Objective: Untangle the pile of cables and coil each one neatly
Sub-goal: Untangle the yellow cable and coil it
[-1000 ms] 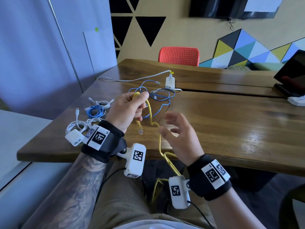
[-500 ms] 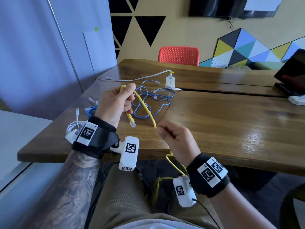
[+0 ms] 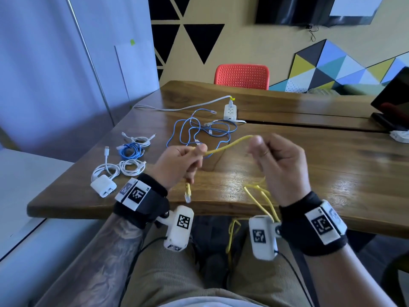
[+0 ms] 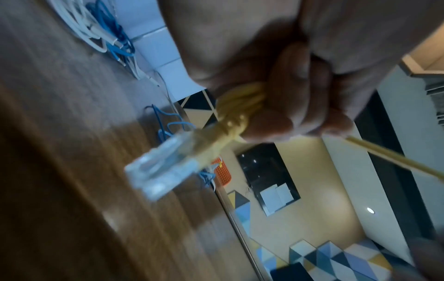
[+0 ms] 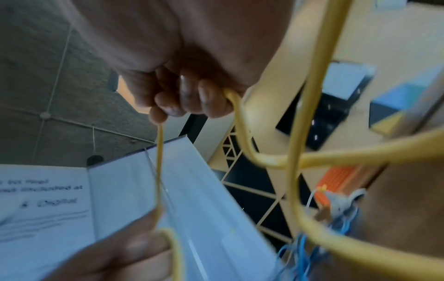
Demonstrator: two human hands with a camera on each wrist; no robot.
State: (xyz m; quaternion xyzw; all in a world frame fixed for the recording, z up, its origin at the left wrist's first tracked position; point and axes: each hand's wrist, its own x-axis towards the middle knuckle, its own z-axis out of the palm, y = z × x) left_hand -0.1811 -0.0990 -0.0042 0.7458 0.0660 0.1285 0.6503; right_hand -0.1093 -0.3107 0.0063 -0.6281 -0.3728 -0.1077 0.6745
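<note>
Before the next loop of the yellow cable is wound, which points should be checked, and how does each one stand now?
1. Left hand grips the yellow cable near its plug: ok.
2. Right hand pinches the cable: ok.
3. Stretch between the hands free of knots: ok.
4. Slack hanging off the table edge free of tangles: cannot tell.
5. Yellow cable clear of the blue cable: ok.

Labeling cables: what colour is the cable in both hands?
Yellow cable, with a clear plug; clearest in the head view.
</note>
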